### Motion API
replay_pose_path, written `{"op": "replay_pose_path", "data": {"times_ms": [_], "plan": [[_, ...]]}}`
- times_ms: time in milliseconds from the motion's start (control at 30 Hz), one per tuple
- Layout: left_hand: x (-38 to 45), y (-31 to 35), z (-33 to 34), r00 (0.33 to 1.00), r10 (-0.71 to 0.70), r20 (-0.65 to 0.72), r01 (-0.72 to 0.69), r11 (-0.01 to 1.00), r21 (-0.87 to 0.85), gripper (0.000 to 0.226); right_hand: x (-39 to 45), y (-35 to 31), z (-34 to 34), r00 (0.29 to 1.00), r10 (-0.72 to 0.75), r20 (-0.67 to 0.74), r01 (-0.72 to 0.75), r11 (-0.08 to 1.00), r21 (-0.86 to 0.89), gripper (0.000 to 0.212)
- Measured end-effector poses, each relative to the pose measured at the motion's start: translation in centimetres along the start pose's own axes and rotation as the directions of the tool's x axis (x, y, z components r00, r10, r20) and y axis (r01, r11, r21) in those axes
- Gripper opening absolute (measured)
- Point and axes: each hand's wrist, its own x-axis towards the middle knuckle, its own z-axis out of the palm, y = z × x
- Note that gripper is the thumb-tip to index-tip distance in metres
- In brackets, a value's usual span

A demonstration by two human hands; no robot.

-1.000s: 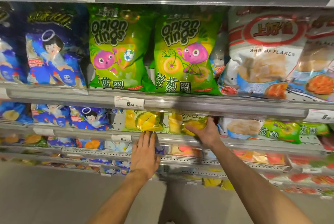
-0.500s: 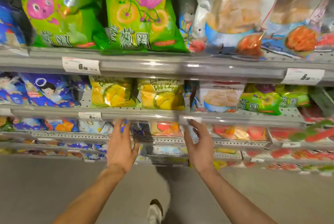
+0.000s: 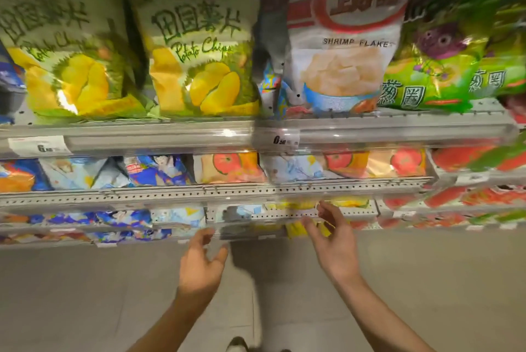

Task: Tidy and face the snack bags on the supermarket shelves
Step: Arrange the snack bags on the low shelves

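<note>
Two yellow-green durian potato chip bags (image 3: 199, 53) stand upright, faces forward, on the upper shelf. To their right stand a white shrimp flakes bag (image 3: 341, 47) and green onion ring bags (image 3: 444, 67). The shelf below holds orange tomato-print bags (image 3: 230, 166) and blue cartoon bags (image 3: 159, 169). My left hand (image 3: 200, 263) hovers in front of the lowest shelves with its fingers spread and holds nothing. My right hand (image 3: 333, 243) reaches toward small yellow bags (image 3: 296, 228) on a low shelf, its fingers loosely bent and holding nothing.
Perforated grey shelf rails (image 3: 256, 188) and clear price strips (image 3: 142, 141) run across the front of each level. Red bags (image 3: 466, 195) fill the lower right shelves. Beige floor (image 3: 85, 294) lies below, with a shoe tip (image 3: 237, 344) at the bottom edge.
The view has dropped by about one shelf level. Both hands have come off the shelf edge and moved down to the lower shelves, and they still hold nothing.
</note>
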Motion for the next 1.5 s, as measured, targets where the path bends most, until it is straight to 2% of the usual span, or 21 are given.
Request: {"op": "replay_pose_path", "data": {"times_ms": [100,267,367,467,500,567,667,733,800,900,1000,1067,1267,1400,1500], "plan": [[3.0,1.7,0.8,0.992,0.112,-0.060,-0.118,0.986,-0.119,0.035,2.1,0.8,1.1,0.999,-0.044,-0.028,0.044,0.999,-0.006,0.047],[8.3,5.0,1.5,0.939,0.288,-0.188,-0.320,0.932,-0.169,0.040,6.8,1.2,3.0,0.986,-0.143,-0.084,0.136,0.987,-0.085,0.066],[10.7,6.2,1.5,0.880,0.410,-0.240,-0.438,0.896,-0.075,0.052,9.4,0.9,3.8,0.971,-0.218,-0.101,0.208,0.973,-0.100,0.071],[12.9,7.0,1.3,0.796,0.522,-0.307,-0.523,0.848,0.085,0.051,12.3,0.6,4.5,0.958,-0.261,-0.116,0.240,0.956,-0.169,0.068],[13.6,7.2,1.2,0.787,0.521,-0.330,-0.511,0.851,0.123,0.051,13.2,0.6,4.7,0.963,-0.251,-0.097,0.230,0.955,-0.186,0.068],[15.1,7.7,1.0,0.812,0.471,-0.343,-0.461,0.880,0.117,0.056,14.7,0.3,5.1,0.973,-0.228,-0.043,0.215,0.955,-0.203,0.071],[17.0,8.2,1.0,0.870,0.400,-0.288,-0.456,0.876,-0.160,0.042,16.0,-0.2,5.7,0.986,-0.169,-0.002,0.163,0.954,-0.251,0.094],[17.8,8.2,0.9,0.904,0.384,-0.187,-0.426,0.845,-0.322,0.056,16.6,-0.6,5.8,0.993,-0.101,0.054,0.112,0.960,-0.255,0.112],[18.3,7.7,1.0,0.925,0.361,-0.121,-0.380,0.864,-0.331,0.066,17.0,-0.9,5.9,0.992,-0.043,0.116,0.072,0.963,-0.258,0.118],[18.8,7.3,0.8,0.943,0.323,-0.080,-0.332,0.889,-0.316,0.056,17.0,-1.0,6.0,0.994,-0.029,0.102,0.056,0.960,-0.276,0.098],[19.1,7.7,0.3,0.980,0.176,0.090,-0.140,0.939,-0.314,0.048,16.9,-1.0,6.2,0.998,-0.014,0.063,0.028,0.972,-0.233,0.085],[19.0,7.9,0.0,0.986,0.095,0.139,-0.054,0.961,-0.272,0.052,16.5,-1.2,6.3,1.000,-0.009,0.018,0.013,0.971,-0.240,0.069],[18.2,7.9,-0.6,0.993,0.108,0.045,-0.087,0.939,-0.334,0.061,14.7,-2.5,6.0,0.985,-0.137,-0.108,0.102,0.955,-0.280,0.064],[17.9,7.5,-1.1,0.992,0.082,0.093,-0.042,0.928,-0.370,0.060,13.6,-3.3,4.8,0.964,-0.191,-0.186,0.122,0.936,-0.329,0.069],[17.5,7.9,-0.8,0.994,0.076,0.074,-0.042,0.922,-0.385,0.060,12.7,-2.8,2.8,0.955,-0.179,-0.235,0.111,0.955,-0.276,0.070]]}}
